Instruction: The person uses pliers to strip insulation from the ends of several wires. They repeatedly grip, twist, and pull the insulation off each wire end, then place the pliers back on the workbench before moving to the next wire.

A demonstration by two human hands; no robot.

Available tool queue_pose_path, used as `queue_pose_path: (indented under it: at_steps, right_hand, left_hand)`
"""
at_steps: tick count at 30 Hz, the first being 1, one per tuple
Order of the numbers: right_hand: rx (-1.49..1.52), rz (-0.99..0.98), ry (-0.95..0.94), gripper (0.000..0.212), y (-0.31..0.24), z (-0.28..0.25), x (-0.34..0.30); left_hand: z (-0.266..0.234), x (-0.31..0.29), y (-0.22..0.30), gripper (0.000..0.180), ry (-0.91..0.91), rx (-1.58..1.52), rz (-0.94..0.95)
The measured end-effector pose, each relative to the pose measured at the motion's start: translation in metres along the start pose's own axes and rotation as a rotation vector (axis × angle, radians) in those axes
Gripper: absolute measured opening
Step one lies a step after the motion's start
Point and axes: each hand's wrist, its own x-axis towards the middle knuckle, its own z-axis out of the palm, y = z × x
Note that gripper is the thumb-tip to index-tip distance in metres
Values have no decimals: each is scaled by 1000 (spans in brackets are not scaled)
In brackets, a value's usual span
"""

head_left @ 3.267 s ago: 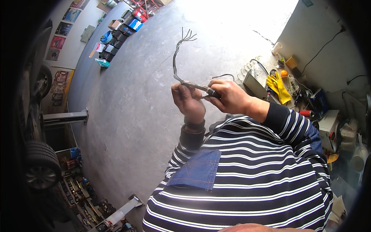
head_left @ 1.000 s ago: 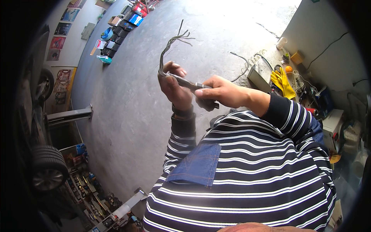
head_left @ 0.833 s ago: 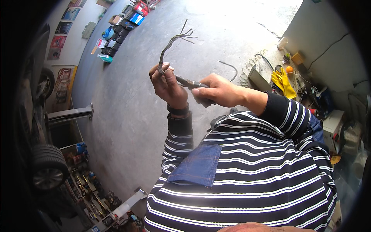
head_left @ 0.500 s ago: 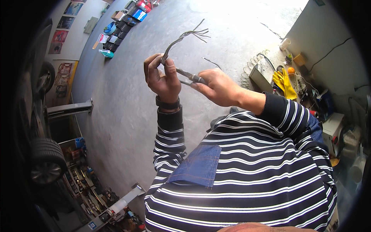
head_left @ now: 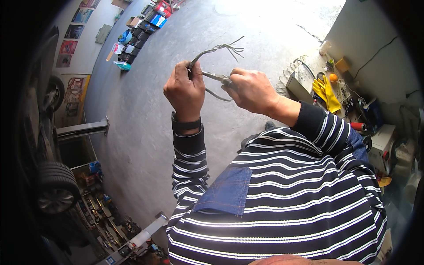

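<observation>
My left hand [head_left: 184, 92] is raised over the floor, its thumb and fingers closed on a bundle of twisted grey wires [head_left: 210, 50]. Above the grip the bundle arcs up and to the right, and its loose ends splay apart. My right hand [head_left: 251, 90] grips a narrow metal tool, apparently long-nosed pliers [head_left: 215, 76], whose tapering tip reaches the left thumb. What the tip touches is hidden by the fingers. Below the tool, a length of grey cable [head_left: 217, 95] curves from my left hand toward my right.
Yellow rubber gloves [head_left: 326, 92] and an orange ball-like thing [head_left: 333, 77] lie on the cluttered bench at right. Beyond the grey floor [head_left: 141, 145], boxes [head_left: 139, 37] stand in a row. A car wheel [head_left: 55, 187] and metal lift arms [head_left: 81, 128] occupy the left.
My left hand has turned so its back shows, and the wire ends have shifted slightly right and down. My right hand has moved slightly right with the tool.
</observation>
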Motion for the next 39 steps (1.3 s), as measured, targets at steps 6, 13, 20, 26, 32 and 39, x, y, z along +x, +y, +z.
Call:
queue_pose_path:
  at_steps: [6,13,20,26,32,39]
  right_hand:
    - [209,102,-162,25,4,4,-3]
    - [62,8,21,25,1,15,-4]
    - [55,-78,127,26,-1,11,-1]
    - [93,-144,200,25,-1,2,1]
    - [60,-139,183,27,0,-5,3]
    - [43,-140,224,25,5,-6,1]
  left_hand:
    - [8,-15,-4,13,57,10,69]
    - [7,-23,-7,13,99,33,-11]
    - [7,-18,-6,23,124,-107,-89]
    - [-9,-7,10,31,68,-342,-186]
    - [-12,2,14,39,-13,-396,-257]
    - [-12,5,20,41,-54,-346,-243]
